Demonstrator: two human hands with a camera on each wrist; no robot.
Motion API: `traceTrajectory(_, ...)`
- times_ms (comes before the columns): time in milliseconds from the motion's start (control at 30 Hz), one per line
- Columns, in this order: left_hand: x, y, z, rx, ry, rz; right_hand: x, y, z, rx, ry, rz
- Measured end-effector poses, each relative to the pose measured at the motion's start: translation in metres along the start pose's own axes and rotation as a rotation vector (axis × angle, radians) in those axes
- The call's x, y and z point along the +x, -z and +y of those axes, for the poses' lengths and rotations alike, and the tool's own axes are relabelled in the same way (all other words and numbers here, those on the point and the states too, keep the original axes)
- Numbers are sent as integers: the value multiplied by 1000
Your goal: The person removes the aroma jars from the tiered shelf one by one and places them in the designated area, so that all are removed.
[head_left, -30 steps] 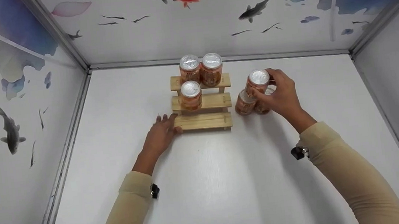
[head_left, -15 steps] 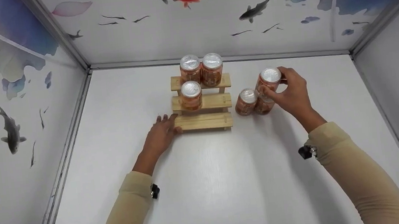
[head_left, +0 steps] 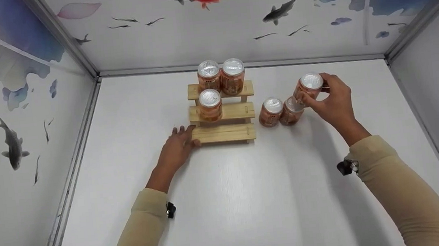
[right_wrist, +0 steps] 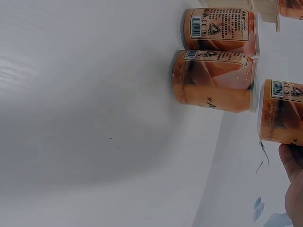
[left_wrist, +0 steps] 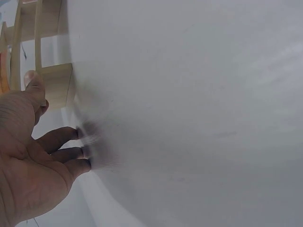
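An orange can with a silver lid [head_left: 306, 86] is gripped by my right hand [head_left: 335, 102], thumb and fingers on its sides, raised above the table. In the right wrist view this held can [right_wrist: 279, 113] appears apart from the two standing cans. Those are a nearer-left can [head_left: 271, 112] and a can beside it [head_left: 292, 112], both upright on the table. My left hand [head_left: 175, 147] holds the left end of the lowest step of a three-step wooden rack [head_left: 224, 134]. In the left wrist view its thumb and index finger pinch the board, other fingertips on the table.
Two upright cans [head_left: 233, 76] share the rack's top step. Another can [head_left: 210, 105] stands at the left of the middle step. White walls printed with fish surround the white table [head_left: 228, 203] at the back and sides.
My right hand has carried the held can rightward, from above the two table cans to their right side. The left hand and the rack have stayed put.
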State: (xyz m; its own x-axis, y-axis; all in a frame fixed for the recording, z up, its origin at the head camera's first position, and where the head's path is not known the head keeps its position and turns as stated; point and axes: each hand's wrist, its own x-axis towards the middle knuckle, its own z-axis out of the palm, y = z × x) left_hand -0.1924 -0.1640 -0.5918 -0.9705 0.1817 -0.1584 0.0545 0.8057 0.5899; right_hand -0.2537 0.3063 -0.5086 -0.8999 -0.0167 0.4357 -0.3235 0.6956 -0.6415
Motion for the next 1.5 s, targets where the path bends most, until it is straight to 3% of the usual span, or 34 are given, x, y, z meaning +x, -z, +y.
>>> traceTrajectory(1000, -1, 0, 2, 11, 9, 4, -8, 23, 18, -37, -82, 46)
traceTrajectory(1500, 0, -1, 0, 6, 3, 11, -20, 14, 33, -36, -133, -22)
